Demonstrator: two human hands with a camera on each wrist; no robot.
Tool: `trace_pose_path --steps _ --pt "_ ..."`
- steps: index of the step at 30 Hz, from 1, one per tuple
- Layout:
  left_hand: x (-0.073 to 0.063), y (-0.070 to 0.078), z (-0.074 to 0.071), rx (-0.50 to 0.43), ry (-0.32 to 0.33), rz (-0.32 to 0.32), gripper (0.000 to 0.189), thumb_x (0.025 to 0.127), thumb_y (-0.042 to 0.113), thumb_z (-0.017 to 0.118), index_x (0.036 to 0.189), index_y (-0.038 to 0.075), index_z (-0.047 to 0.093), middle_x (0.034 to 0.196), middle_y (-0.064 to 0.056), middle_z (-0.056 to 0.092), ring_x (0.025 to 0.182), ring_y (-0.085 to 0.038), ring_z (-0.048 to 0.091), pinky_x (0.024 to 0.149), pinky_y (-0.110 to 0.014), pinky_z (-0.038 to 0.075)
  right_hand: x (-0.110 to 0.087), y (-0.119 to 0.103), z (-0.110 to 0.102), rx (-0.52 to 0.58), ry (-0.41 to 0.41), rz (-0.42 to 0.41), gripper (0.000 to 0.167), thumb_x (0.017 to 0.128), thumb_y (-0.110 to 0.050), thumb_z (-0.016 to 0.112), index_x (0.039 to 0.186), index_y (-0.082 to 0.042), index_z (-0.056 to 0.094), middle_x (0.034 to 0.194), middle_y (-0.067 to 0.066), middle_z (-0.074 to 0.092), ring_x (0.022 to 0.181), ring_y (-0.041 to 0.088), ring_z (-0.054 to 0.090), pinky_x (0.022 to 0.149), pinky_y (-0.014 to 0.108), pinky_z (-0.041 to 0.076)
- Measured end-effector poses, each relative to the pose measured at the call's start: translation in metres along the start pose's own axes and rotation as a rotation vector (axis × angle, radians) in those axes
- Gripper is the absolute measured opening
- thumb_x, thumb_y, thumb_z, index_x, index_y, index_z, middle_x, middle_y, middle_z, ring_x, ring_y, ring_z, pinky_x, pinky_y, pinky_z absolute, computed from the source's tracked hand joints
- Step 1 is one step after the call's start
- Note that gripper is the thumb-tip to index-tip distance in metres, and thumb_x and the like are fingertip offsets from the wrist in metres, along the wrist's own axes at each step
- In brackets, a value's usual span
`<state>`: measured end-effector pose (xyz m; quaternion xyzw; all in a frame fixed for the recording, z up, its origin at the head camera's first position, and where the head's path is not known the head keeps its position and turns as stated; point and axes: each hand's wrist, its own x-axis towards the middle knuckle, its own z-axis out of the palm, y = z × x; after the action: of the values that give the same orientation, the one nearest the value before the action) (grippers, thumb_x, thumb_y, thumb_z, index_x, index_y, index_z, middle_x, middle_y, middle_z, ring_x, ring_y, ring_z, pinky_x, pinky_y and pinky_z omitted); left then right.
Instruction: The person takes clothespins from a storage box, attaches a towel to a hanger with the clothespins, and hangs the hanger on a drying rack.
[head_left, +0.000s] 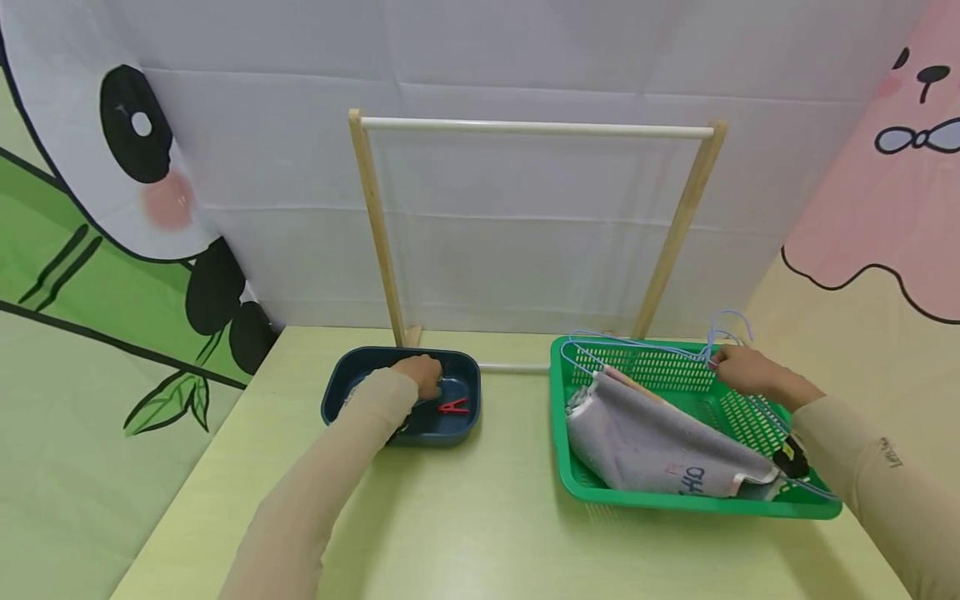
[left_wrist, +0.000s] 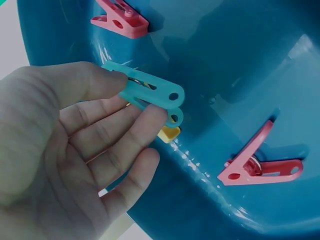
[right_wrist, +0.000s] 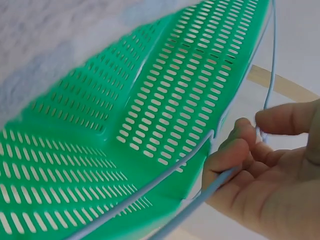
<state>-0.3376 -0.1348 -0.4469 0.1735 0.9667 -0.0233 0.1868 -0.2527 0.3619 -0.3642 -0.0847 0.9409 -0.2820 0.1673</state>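
Observation:
Over the dark blue basin (head_left: 442, 437), my left hand (head_left: 420, 377) pinches a teal clothespin (left_wrist: 155, 93) between thumb and fingers. A yellow piece (left_wrist: 169, 134) shows just beneath it, mostly hidden. Red clothespins lie in the basin, one (head_left: 453, 407) right of the hand and another (left_wrist: 131, 27) seen in the left wrist view. At the green basket's (head_left: 705, 503) right side, my right hand (head_left: 744, 370) holds light blue wire hangers (right_wrist: 200, 202) near their hooks. A grey-purple cloth (head_left: 660, 442) hangs from a hanger, lying across the basket.
Behind stands a rack with wooden posts (head_left: 378, 225) and a white top rod (head_left: 540, 127); its low white bar (head_left: 513, 367) runs between basin and basket. A black object (head_left: 791, 458) is by the basket's right edge. A patterned cloth backdrop (head_left: 525, 275) hangs behind the table (head_left: 480, 533).

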Motion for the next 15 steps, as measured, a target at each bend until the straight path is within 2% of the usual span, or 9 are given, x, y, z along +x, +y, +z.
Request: trace_pose_path --steps 2,5,9,15 --pt "-0.0008 0.0 -0.0021 -0.001 -0.006 -0.002 0.015 0.089 0.014 0.06 0.1 0.006 0.066 0.091 -0.006 0.061 0.078 -0.021 0.053 0.074 -0.038 0.046 -0.0012 -0.0014 -0.001 0.081 -0.02 0.022 0.031 0.1 -0.009 0.032 0.117 0.016 0.038 0.075 0.015 0.048 0.049 0.012 0.029 0.051 0.032 0.035" --pt "-0.0029 0.0002 -0.0056 -0.015 -0.014 -0.007 0.018 0.09 0.014 0.059 0.104 0.005 0.065 0.095 -0.008 0.061 0.081 -0.022 0.053 0.076 -0.039 0.046 -0.0029 -0.004 -0.0022 0.147 -0.025 0.036 0.041 0.103 -0.018 0.033 0.122 0.018 0.039 0.059 0.0 0.036 0.046 0.01 0.028 0.05 0.032 0.035" --pt "-0.0058 -0.0003 -0.0082 -0.022 -0.008 -0.007 0.025 0.091 0.018 0.058 0.111 0.004 0.064 0.106 -0.011 0.062 0.088 -0.023 0.055 0.082 -0.042 0.046 -0.0043 -0.0069 -0.0029 0.191 -0.013 0.05 0.053 0.103 -0.026 0.034 0.129 0.021 0.038 0.052 -0.004 0.033 0.044 0.009 0.028 0.048 0.032 0.034" --pt "-0.006 -0.002 -0.0088 -0.008 0.024 0.02 0.031 0.092 0.021 0.055 0.115 0.002 0.063 0.115 -0.015 0.061 0.1 -0.027 0.058 0.089 -0.045 0.045 -0.0042 -0.0067 -0.0027 0.202 0.021 0.054 0.051 0.104 -0.03 0.034 0.121 0.016 0.046 0.053 -0.004 0.033 0.045 0.01 0.028 0.047 0.031 0.034"
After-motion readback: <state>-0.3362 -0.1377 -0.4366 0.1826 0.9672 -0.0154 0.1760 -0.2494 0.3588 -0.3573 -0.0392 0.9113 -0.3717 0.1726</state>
